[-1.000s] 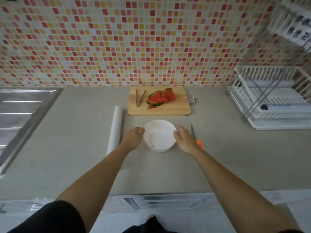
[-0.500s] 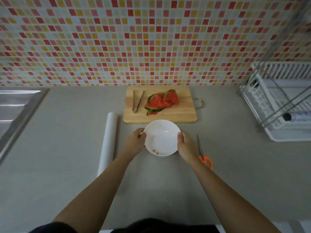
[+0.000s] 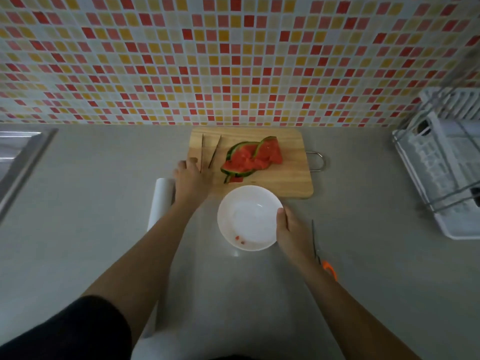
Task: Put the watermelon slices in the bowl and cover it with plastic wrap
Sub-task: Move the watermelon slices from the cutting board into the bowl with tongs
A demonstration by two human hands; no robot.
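A white bowl (image 3: 248,216) stands on the grey counter just in front of a wooden cutting board (image 3: 285,180). It holds only a few red bits. Several watermelon slices (image 3: 253,159) lie piled on the board. Metal tongs (image 3: 209,152) rest on the board's left part. My right hand (image 3: 291,229) grips the bowl's right rim. My left hand (image 3: 191,178) lies over the board's left edge, fingers apart, at the near end of the tongs; whether it touches them I cannot tell. A roll of plastic wrap (image 3: 161,201) lies left of the bowl, partly behind my left arm.
Scissors with orange handles (image 3: 322,253) lie right of the bowl, beside my right wrist. A white dish rack (image 3: 441,165) stands at the far right. A steel sink edge (image 3: 23,157) is at the far left. A tiled wall backs the counter.
My left hand has let go of the bowl and moved up and left to the tongs on the board. My right hand stays on the bowl's rim. The view has moved closer.
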